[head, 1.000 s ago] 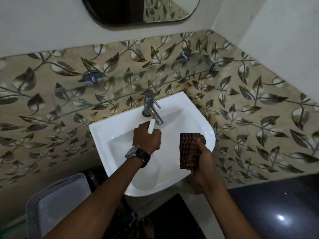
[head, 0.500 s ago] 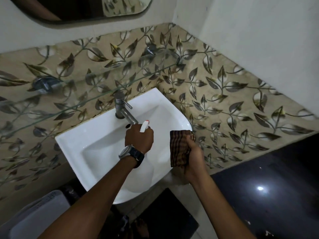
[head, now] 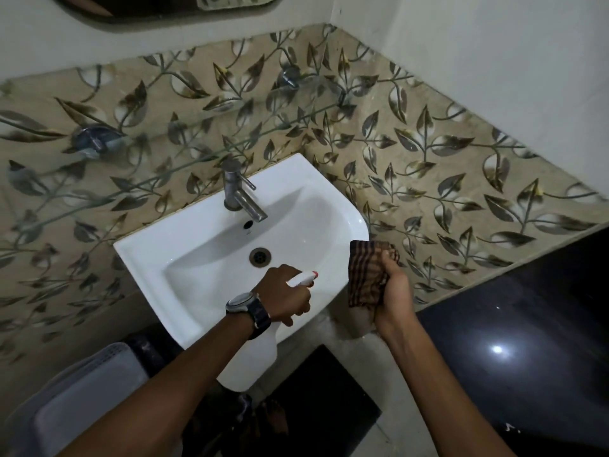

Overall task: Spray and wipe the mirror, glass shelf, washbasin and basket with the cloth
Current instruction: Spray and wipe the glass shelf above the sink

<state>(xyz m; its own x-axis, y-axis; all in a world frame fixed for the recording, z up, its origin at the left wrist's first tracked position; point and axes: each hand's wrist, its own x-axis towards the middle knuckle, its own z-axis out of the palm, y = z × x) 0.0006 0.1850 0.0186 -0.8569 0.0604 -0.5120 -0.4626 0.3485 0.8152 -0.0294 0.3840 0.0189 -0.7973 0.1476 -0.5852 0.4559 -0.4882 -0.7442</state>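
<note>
**Progress.** The work stands at the washbasin stage, in its spraying half. The left hand (head: 283, 295) is over the front of the basin (head: 197, 258), fingers clamped round the neck of a white bottle (head: 301, 278), nozzle aimed across the bowl toward the right rim. The right hand (head: 392, 291) is just outside that rim, fingers closed round the bunched checked cloth (head: 365, 275), which touches nothing but the hand. Wiping of the basin is judged not yet begun. Whether the mirror (head: 148, 6) and glass shelf (head: 197, 150) have been treated cannot be told; no streaks or droplets can be made out. The basket (head: 82, 407) sits low at the left, apart from both hands, and looks outstanding.

**Surface.** The bowl is white and glossy, with the drain (head: 260, 256) open and the tap (head: 237, 192) dry as far as can be seen.

**Room.** It is a dim corner: leaf-patterned tiles run behind the basin and along the right wall, with plain wall above. The shelf is mounted between mirror and tap. A dark glossy surface (head: 527, 324) reflects a lamp at the right.
</note>
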